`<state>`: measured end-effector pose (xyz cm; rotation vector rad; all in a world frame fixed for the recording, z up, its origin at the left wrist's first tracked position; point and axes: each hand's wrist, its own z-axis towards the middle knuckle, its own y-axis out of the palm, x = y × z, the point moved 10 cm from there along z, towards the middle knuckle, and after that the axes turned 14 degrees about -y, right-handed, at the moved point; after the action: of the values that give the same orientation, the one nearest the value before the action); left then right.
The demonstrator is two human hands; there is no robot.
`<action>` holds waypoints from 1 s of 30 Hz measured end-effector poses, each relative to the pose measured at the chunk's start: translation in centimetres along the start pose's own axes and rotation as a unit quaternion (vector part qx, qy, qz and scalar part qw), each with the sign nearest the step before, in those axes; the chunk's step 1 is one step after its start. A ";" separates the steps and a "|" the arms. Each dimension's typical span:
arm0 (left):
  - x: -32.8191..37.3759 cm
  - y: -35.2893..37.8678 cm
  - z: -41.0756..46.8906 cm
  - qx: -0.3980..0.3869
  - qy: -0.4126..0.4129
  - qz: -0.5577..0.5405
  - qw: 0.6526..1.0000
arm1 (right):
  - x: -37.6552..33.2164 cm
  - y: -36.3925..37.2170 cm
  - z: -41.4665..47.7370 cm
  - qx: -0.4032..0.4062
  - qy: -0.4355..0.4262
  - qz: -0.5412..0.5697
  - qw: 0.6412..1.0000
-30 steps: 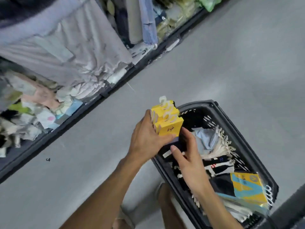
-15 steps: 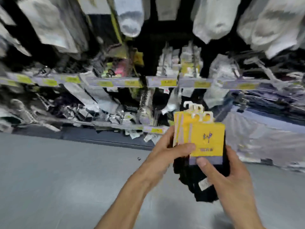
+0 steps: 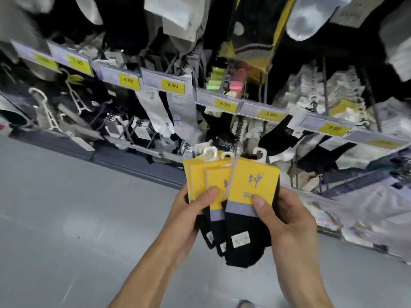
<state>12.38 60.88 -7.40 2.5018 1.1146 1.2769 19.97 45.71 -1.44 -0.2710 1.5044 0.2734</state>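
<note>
Several sock packs [image 3: 253,174] now fanned at the rack [image 3: 216,101] | left grip [image 3: 189,218] holds stack, right grip [image 3: 289,216] pinches front one | hanging next?

Store rack [image 3: 124,163], yellow price tags [image 3: 173,85] on its rail, hanging socks [image 3: 155,112], grey floor [image 3: 66,207] below

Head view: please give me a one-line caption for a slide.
Left hand and right hand hold a fan of yellow-carded black sock packs before a sock rack.
</note>
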 end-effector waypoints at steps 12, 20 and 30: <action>5.4 3.0 5.5 0.009 -0.006 -0.033 0.999 | -0.4 0.9 8.5 -0.049 0.019 0.059 0.997; 8.0 6.0 7.7 -0.033 -0.031 -0.037 0.998 | -1.1 -1.2 13.3 0.040 -0.005 0.082 0.996; 8.0 -0.6 7.7 -0.019 -0.031 -0.036 0.999 | 1.9 5.4 11.6 -0.039 0.043 0.083 0.995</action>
<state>20.71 68.19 -7.35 2.4336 1.1446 1.1837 29.10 54.73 -2.77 -0.2218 1.6057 0.4576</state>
